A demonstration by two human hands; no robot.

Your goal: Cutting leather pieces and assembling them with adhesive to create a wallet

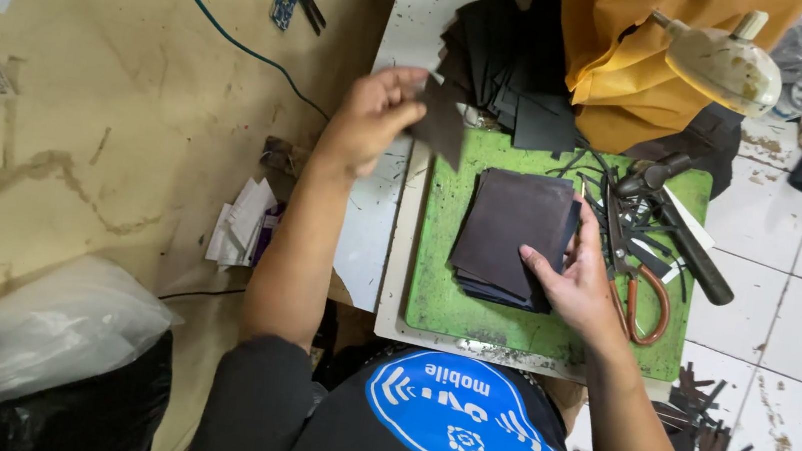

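Left hand [373,117] raised off the bench, fingers pinched on one dark leather piece [441,124]; the piece hangs free in the air just right of the fingertips, clear of everything below. Likely held by its edge so a single piece stays separate from the rest.

Right hand [581,276] lies low on the green cutting mat [433,300], thumb and fingers grasping the right edge of a stack of dark leather squares [511,233]. The grip appears to keep the stack squared and steady.

Beyond the left hand, a loose heap of black pieces [510,67] spills at the mat's far edge, partly under a yellow cloth [632,50]. Just right of the right hand: scissors with brown handles [641,283] and a dark tool handle [695,254], touching or nearly so, amid thin offcuts.

Open room: bare mat left of the stack and near the body. The mat's right side is crowded. Left of the left hand, brown board [81,119] lies open.
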